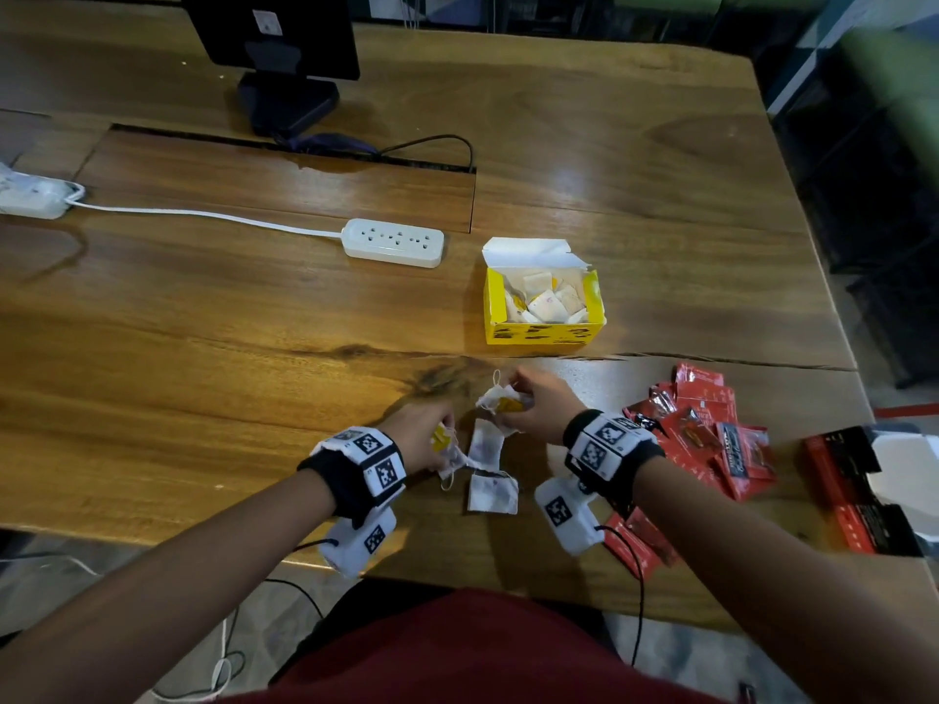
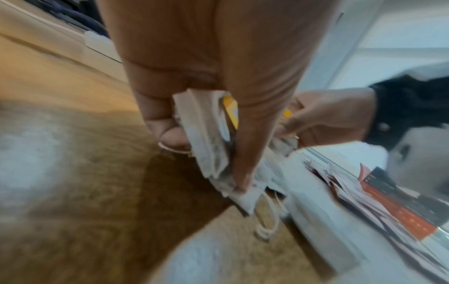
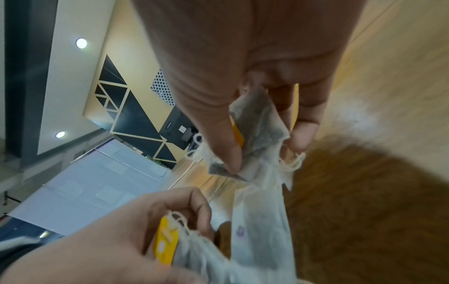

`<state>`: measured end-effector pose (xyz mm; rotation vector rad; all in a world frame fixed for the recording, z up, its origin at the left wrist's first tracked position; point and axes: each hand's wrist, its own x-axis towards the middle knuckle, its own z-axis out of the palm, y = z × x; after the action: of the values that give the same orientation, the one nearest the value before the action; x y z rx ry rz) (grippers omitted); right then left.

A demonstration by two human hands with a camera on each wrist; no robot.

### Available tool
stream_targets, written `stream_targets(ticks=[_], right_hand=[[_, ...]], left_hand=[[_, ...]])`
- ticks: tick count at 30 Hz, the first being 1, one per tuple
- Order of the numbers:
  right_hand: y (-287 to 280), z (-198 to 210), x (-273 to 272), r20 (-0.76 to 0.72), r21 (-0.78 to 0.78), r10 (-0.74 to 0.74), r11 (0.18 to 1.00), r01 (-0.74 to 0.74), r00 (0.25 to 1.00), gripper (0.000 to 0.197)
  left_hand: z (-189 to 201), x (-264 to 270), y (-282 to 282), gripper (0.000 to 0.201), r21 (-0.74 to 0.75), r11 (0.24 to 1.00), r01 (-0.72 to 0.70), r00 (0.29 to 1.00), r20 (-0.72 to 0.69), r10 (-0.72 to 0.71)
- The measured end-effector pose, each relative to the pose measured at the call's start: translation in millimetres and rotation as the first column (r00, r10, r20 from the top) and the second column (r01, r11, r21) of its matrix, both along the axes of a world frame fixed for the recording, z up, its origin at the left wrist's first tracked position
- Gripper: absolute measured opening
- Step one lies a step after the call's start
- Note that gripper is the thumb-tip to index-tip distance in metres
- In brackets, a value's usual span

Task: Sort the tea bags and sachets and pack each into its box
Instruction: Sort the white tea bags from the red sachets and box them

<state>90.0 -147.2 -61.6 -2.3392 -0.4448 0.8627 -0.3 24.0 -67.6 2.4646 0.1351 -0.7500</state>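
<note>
My left hand (image 1: 424,438) grips a bunch of white tea bags (image 2: 209,138) with yellow tags near the table's front edge. My right hand (image 1: 533,406) pinches another cluster of tea bags (image 1: 500,398) just to the right and slightly farther away. Two more tea bags (image 1: 492,492) lie flat on the wood between my wrists. The open yellow box (image 1: 543,333) stands beyond my hands with several tea bags inside. A pile of red sachets (image 1: 711,439) lies right of my right wrist, and the red and black box (image 1: 858,495) sits open at the table's right edge.
A white power strip (image 1: 394,242) and its cable lie left of the yellow box. A black monitor stand (image 1: 287,101) is at the back. Another white power strip (image 1: 30,195) sits at the far left. The wooden table (image 1: 203,348) ends close to the red and black box on the right.
</note>
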Motion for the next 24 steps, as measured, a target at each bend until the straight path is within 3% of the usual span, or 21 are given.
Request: stream_targets(ticks=[3,6,12,15,18,24], right_hand=[[-21,9,-13,-0.087,0.03,0.032,0.999,-0.03,0.996,0.042],[-35,15,-28,-0.134,0.012,0.169,0.986,-0.169,0.976,0.041],[-21,16,-57,-0.043,-0.206,0.458,0.866,-0.457,0.888,0.049],[-15,12,-60,0.015,-0.318,0.552,0.793,-0.519,0.834,0.049],[-19,7,-62,0.056,-0.307,0.545,0.807,-0.505,0.837,0.041],[-42,1,-47,0.068,-0.228,0.35,0.917,-0.327,0.934,0.026]], left_hand=[[8,8,8,0.037,-0.082,0.996,-0.031,1.0,-0.006,0.03],[18,19,12,0.044,-0.141,0.99,-0.013,1.0,0.011,0.015],[26,44,-9,0.045,-0.188,0.978,0.094,0.996,0.022,-0.091],[16,48,-22,0.044,-0.101,0.978,0.181,0.983,0.003,-0.181],[5,47,-30,0.045,0.013,0.962,0.273,0.962,-0.022,-0.273],[-1,40,-34,0.031,0.023,0.957,0.291,0.956,0.035,-0.291]])
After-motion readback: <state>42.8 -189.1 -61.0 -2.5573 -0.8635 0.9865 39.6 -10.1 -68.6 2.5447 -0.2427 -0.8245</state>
